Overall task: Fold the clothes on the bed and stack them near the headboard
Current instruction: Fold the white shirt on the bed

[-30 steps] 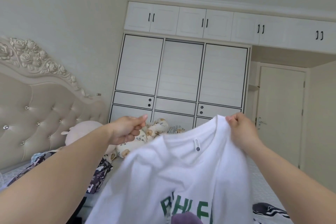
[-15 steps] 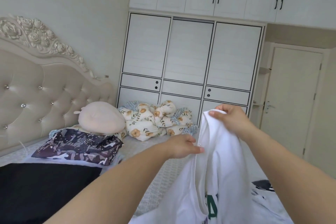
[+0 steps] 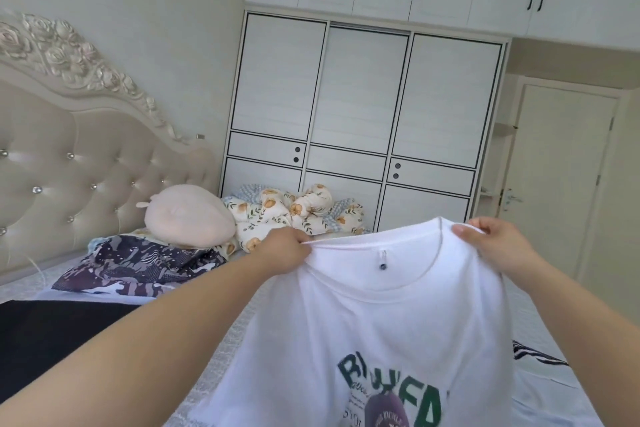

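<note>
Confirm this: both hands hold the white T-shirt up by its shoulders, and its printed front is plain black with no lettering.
Not quite. The left hand and right hand do hold the white T-shirt up by its shoulders, but the head view shows its front is white with green lettering and a purple graphic, not plain black.

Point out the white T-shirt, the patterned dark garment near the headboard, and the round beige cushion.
white T-shirt [image 3: 391, 326]: head view, on the chest below the collar.
patterned dark garment [image 3: 138, 267]: head view, on its middle.
round beige cushion [image 3: 188, 217]: head view, on its domed top.
</note>
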